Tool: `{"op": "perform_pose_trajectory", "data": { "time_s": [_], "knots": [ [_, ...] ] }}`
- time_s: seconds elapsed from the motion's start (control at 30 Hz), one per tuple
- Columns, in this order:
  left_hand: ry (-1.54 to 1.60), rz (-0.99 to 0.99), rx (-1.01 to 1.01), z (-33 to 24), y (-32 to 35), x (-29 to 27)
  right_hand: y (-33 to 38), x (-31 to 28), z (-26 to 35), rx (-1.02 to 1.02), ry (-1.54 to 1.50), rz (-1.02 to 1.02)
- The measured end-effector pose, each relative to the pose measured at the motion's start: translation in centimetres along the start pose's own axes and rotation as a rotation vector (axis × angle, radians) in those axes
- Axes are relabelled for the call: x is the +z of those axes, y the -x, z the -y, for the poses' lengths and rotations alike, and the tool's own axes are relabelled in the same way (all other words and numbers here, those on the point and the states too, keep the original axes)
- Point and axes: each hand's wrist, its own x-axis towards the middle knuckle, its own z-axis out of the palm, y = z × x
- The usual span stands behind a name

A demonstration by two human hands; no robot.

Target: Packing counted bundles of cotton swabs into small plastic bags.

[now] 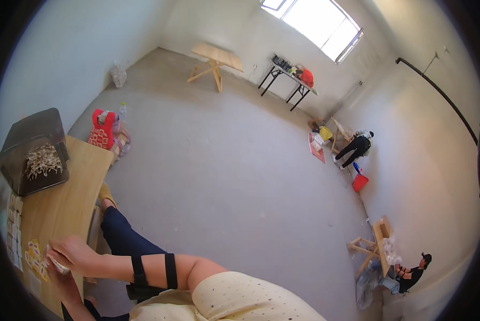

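At the near left of the wooden table [69, 198], my two hands come together. My right hand [75, 254] is closed, its fingers bent over a small white item [59, 263]. From below, my left hand [63, 282] grips the same item; its exact kind is too small to make out. Beside my hands lie several small yellow-and-white cards or labels [35, 259]. Farther left, small pale boxes or packets [14, 227] stand in rows along the table's edge. A dark plastic bin [34, 125] holds a heap of thin, pale pieces [44, 161].
Beyond the table a red patterned bag [102, 130] stands on the floor near a clear bottle [123, 111]. A wooden table [217, 55] and a black-legged table [291, 75] stand along the far wall. Two people [357, 147] work at the right, one seated by another wooden table [379, 241].
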Motion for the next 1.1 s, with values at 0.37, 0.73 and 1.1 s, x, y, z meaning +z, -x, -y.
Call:
{"op": "perform_pose_trajectory", "data": {
  "time_s": [0.37, 0.73, 1.1],
  "knots": [
    [-0.303, -0.302, 0.34, 4.4, -1.1, -6.0, -0.7, 2.6, 0.9, -0.017, 0.129, 0.186],
    [-0.007, -0.453, 0.257, -1.8, 3.4, 4.3, -1.3, 2.6, 0.9, 0.17, 0.088, 0.372],
    [0.163, -0.359, 0.082, -4.9, 7.8, 3.3, -0.7, 7.5, 0.2, 0.343, -0.507, 0.33]
  ]
}}
